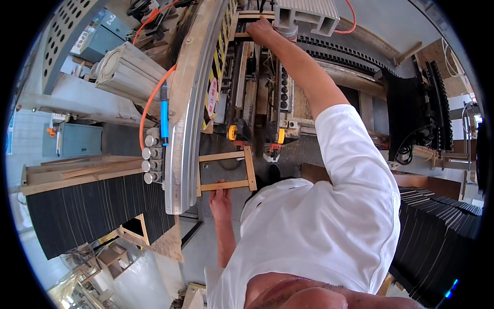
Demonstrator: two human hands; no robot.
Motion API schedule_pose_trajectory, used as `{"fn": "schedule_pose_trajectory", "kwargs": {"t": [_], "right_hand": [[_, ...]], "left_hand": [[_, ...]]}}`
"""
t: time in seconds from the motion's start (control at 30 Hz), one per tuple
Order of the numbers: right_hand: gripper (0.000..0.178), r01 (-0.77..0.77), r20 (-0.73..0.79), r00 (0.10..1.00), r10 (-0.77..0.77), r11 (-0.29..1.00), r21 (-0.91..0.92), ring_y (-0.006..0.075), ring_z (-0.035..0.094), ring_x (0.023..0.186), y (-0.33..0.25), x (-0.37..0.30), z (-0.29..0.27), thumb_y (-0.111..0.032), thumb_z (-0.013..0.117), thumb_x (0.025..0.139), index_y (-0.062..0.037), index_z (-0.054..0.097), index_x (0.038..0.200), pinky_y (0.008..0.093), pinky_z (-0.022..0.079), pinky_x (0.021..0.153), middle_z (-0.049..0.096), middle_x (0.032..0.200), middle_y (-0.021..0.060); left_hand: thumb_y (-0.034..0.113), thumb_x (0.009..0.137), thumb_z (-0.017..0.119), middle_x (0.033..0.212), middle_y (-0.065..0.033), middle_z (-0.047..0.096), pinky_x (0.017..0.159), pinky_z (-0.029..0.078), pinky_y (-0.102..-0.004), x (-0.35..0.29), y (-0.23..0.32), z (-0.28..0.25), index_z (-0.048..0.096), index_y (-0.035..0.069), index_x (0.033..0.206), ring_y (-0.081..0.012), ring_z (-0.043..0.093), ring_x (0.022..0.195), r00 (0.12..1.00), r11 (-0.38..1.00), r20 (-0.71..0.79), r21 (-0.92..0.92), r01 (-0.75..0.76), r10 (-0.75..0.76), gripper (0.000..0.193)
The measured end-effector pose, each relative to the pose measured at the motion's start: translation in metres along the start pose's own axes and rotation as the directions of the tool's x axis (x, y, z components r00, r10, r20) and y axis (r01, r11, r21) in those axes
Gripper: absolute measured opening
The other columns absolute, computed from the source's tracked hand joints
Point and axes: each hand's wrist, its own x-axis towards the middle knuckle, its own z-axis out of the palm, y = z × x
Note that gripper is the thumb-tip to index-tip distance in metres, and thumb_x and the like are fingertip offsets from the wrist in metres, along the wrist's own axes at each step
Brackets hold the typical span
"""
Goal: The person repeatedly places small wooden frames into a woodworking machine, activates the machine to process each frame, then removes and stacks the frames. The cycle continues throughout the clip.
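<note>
My left hand (221, 204) grips the lower rail of a small rectangular frame of pale wood (250, 167). That frame hangs beside the end of the long metal beam. My right arm reaches far out over the machine. At its end, my right hand (261, 32) is closed at a second pale wooden frame (252, 16), which lies across the machine's rails under a grey metal block. Its fingertips are partly hidden. Between the two hands run the machine's dark rails (242, 92), with two yellow knobs (233, 132) at their near ends.
A metal beam (180, 170) with striped warning tape runs along the left, carrying silver push buttons (150, 154) and a blue pen-like tool (164, 116). An orange hose (149, 105) curves beside it. Stacks of black panels (98, 211) stand left and right. A grey block (309, 13) overhangs the right hand.
</note>
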Motion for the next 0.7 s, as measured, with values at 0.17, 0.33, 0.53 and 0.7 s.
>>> {"fn": "schedule_pose_trajectory", "kwargs": {"t": [0.17,0.33,0.53,0.7], "right_hand": [[0.015,0.032,0.051,0.998,-0.026,0.991,-0.13,0.0264,0.065,0.088,-0.002,0.001,0.01,-0.01,0.062,0.083,-0.0211,0.068,0.091,0.0459,0.039,0.086,0.066,0.086,0.0049],[0.017,0.036,0.076,0.996,-0.035,0.999,-0.013,0.0326,0.06,0.099,-0.004,0.011,0.018,-0.005,0.061,0.083,-0.0173,0.068,0.093,0.0609,0.033,0.097,0.065,0.092,0.0093],[0.027,0.001,0.057,0.998,-0.011,0.985,0.174,0.0379,0.056,0.108,-0.002,0.025,0.037,-0.002,0.057,0.084,-0.0169,0.067,0.105,0.0677,0.02,0.109,0.063,0.104,0.0121],[0.028,-0.077,0.097,0.993,0.073,0.996,0.037,0.0334,0.058,0.108,0.018,0.032,0.062,-0.003,0.058,0.086,-0.0211,0.068,0.104,0.0622,0.027,0.108,0.065,0.103,0.0083]], "left_hand": [[0.008,0.094,0.056,0.121,-0.0119,0.059,0.097,0.048,-0.0381,0.002,-0.01,0.0,0.047,0.0,0.129,-0.0252,0.058,0.113,0.999,1.0,-0.032,0.004,-0.006,0.006,0.037],[0.006,0.094,0.055,0.123,-0.0125,0.058,0.097,0.049,-0.0393,-0.002,-0.027,-0.012,0.045,-0.002,0.132,-0.0245,0.058,0.112,0.993,1.0,-0.12,0.019,-0.004,0.006,0.041],[0.006,0.093,0.056,0.119,-0.0115,0.061,0.096,0.049,-0.0398,-0.009,-0.037,-0.016,0.05,-0.001,0.126,-0.0232,0.06,0.108,0.984,0.999,-0.179,0.031,-0.018,0.023,0.034],[0.007,0.092,0.058,0.114,-0.0095,0.063,0.095,0.05,-0.0384,-0.008,-0.035,-0.017,0.054,0.001,0.119,-0.0209,0.061,0.103,0.981,0.999,-0.191,0.052,-0.013,0.022,0.028]]}}
